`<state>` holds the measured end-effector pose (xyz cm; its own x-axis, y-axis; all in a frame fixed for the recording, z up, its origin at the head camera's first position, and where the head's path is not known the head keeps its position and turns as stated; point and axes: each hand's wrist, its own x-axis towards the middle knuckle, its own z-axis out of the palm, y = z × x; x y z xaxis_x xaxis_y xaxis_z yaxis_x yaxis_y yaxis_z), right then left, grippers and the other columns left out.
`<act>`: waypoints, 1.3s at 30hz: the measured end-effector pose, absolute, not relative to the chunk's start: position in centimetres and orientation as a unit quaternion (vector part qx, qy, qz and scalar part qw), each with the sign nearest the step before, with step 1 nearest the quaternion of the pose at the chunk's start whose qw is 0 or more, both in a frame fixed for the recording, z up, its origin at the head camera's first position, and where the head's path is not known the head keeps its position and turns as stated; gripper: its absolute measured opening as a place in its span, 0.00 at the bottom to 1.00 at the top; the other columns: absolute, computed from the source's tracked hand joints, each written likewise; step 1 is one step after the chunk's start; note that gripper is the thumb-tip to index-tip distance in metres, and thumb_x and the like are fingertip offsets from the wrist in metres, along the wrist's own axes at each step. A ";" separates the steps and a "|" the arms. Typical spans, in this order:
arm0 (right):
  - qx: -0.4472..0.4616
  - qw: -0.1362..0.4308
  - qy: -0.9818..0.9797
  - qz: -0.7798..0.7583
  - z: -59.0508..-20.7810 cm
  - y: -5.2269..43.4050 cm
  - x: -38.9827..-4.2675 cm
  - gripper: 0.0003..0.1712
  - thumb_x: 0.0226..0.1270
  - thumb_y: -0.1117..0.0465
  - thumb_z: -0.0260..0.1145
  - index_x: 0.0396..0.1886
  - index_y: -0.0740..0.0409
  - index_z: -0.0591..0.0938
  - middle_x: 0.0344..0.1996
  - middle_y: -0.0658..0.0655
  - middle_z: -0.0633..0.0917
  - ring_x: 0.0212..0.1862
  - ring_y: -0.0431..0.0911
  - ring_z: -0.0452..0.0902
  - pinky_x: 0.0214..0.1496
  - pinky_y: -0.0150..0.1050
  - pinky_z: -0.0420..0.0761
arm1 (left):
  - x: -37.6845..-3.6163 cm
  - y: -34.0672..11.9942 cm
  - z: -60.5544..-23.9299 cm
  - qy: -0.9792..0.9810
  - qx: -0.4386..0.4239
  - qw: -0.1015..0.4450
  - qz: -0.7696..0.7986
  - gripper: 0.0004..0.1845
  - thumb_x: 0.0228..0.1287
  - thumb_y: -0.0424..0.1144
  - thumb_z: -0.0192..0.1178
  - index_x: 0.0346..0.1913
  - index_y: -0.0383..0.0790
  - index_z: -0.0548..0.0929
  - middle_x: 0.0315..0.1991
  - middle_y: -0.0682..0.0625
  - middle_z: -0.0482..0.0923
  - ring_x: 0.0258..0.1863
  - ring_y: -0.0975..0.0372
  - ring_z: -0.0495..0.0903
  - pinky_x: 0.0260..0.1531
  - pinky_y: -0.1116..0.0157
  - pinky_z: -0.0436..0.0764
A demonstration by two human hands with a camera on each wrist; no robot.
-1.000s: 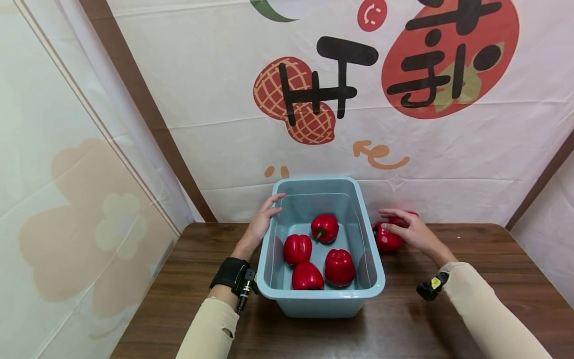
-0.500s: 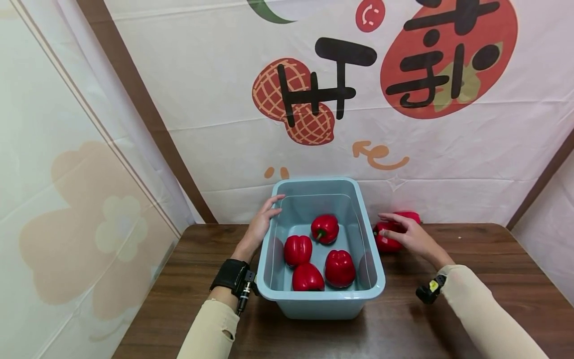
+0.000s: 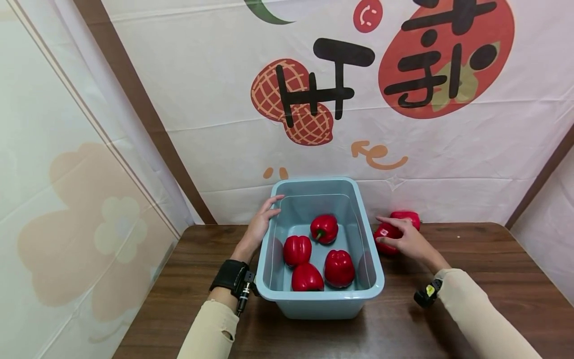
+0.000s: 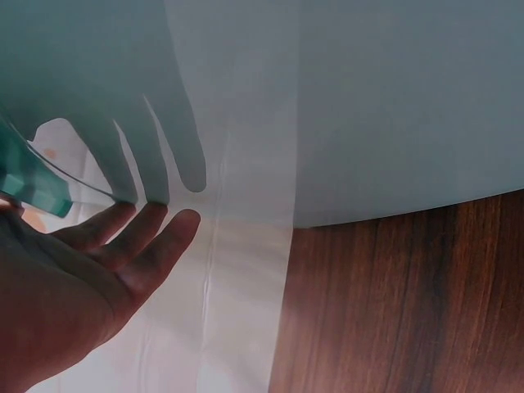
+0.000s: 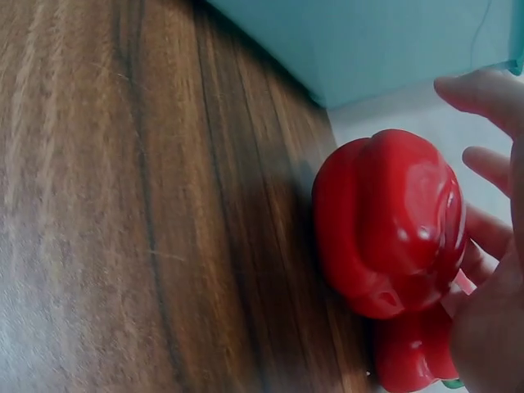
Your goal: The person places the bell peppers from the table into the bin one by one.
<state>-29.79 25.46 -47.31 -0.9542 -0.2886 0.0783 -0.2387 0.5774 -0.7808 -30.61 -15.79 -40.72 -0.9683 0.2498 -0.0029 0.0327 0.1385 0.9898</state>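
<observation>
A light-blue plastic bin with several red bell peppers inside stands on the table. My left hand rests on the bin's left rim; in the left wrist view its fairly straight fingers touch the outer wall. Right of the bin, my right hand is at a red bell pepper lying on the table. Its thumb and fingers are spread around that pepper without closing on it; the palm side is partly hidden. A second loose pepper lies just behind, against the backdrop.
The brown wooden table extends to both sides of the bin. A white printed cloth backdrop hangs along the table's back edge, and another cloth hangs at the left.
My right hand has shifted slightly left and toward me over the nearer loose pepper, so more of the pepper behind shows. The left hand and the bin stay in place.
</observation>
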 end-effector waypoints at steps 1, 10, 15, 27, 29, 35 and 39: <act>-0.149 0.022 0.890 -0.429 -47.4 25.4 -29.8 0.40 0.62 0.51 0.71 0.73 0.52 0.69 0.66 0.68 0.67 0.65 0.65 0.55 0.52 0.62 0.78 | -30.6 -15.8 -40.7 0.749 0.094 0.084 0.650 0.25 0.78 0.40 0.38 0.75 0.48 0.60 0.77 0.45 0.49 0.69 0.41 0.58 0.61 0.49 0.68; -0.142 -0.018 0.900 -0.412 -48.1 25.1 -29.9 0.39 0.60 0.53 0.72 0.71 0.55 0.71 0.65 0.69 0.67 0.65 0.66 0.57 0.55 0.65 0.75 | -30.6 -15.7 -40.8 0.747 0.098 0.083 0.652 0.25 0.78 0.40 0.38 0.75 0.48 0.60 0.77 0.43 0.49 0.68 0.41 0.60 0.57 0.53 0.71; -0.136 -0.017 0.898 -0.419 -48.4 25.0 -29.7 0.41 0.60 0.53 0.73 0.72 0.54 0.69 0.68 0.69 0.67 0.66 0.66 0.59 0.56 0.66 0.74 | -30.5 -15.6 -40.7 0.748 0.099 0.081 0.652 0.25 0.78 0.39 0.38 0.75 0.48 0.60 0.77 0.44 0.49 0.68 0.41 0.60 0.58 0.52 0.71; -0.114 0.000 0.883 -0.454 -49.7 25.3 -29.8 0.48 0.62 0.46 0.72 0.78 0.49 0.60 0.72 0.68 0.63 0.67 0.68 0.59 0.59 0.69 0.71 | -30.5 -15.7 -40.7 0.751 0.097 0.082 0.648 0.25 0.78 0.40 0.37 0.75 0.50 0.61 0.77 0.44 0.49 0.68 0.40 0.59 0.60 0.49 0.70; -0.109 0.002 0.879 -0.464 -50.1 25.4 -29.9 0.48 0.61 0.45 0.71 0.78 0.47 0.60 0.72 0.68 0.62 0.67 0.68 0.59 0.59 0.68 0.71 | -30.5 -15.7 -40.7 0.751 0.095 0.083 0.649 0.25 0.78 0.40 0.38 0.75 0.50 0.61 0.77 0.44 0.48 0.69 0.41 0.58 0.61 0.48 0.69; -0.097 0.006 0.873 -0.479 -50.9 25.7 -30.0 0.49 0.60 0.43 0.71 0.78 0.44 0.60 0.71 0.68 0.63 0.66 0.67 0.60 0.59 0.67 0.71 | -30.6 -15.7 -40.8 0.748 0.097 0.086 0.651 0.25 0.78 0.41 0.38 0.75 0.52 0.61 0.78 0.45 0.47 0.70 0.41 0.57 0.63 0.46 0.67; -0.098 0.010 0.869 -0.486 -51.1 25.6 -30.0 0.49 0.60 0.44 0.72 0.78 0.45 0.60 0.70 0.68 0.64 0.66 0.67 0.60 0.59 0.65 0.73 | -30.6 -15.8 -40.8 0.748 0.098 0.086 0.650 0.25 0.78 0.41 0.38 0.75 0.51 0.60 0.78 0.45 0.47 0.69 0.41 0.58 0.62 0.48 0.69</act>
